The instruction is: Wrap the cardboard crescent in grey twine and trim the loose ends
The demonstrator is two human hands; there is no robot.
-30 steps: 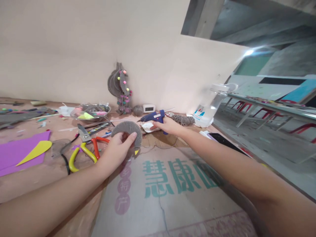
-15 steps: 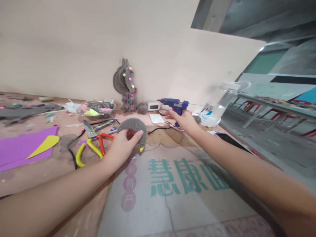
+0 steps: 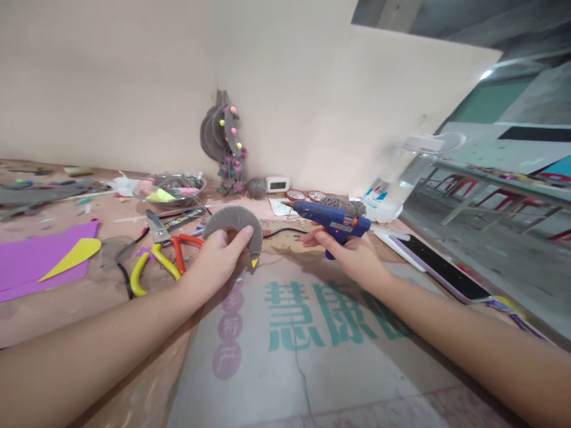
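Note:
Between the thumb and fingers of my left hand (image 3: pixel 223 249) is a grey, yarn-wrapped crescent (image 3: pixel 235 218) with a small yellow tip at its lower right end. My right hand (image 3: pixel 345 246) is closed round the handle of a blue glue gun (image 3: pixel 328 219), whose nozzle points left, a short way to the right of the crescent. The two do not touch. Below both hands lies a printed cardboard sheet (image 3: pixel 267 380). Pliers with yellow and red handles (image 3: pixel 166 261) lie just left of my left hand.
Purple sheets (image 3: pixel 44 255) with a yellow piece lie at the left. Behind are a bowl of pompoms (image 3: pixel 172 193), a hanging grey ornament (image 3: pixel 218 137), a small clock (image 3: pixel 277 185) and a yarn ball (image 3: pixel 256 188). A water bottle (image 3: pixel 395 181) and phone (image 3: pixel 441 267) are at the right.
My right hand has brought the glue gun down and nearer, a little to the right, uncovering the grey yarn and reels behind. The view has shifted slightly; my left hand still holds the crescent.

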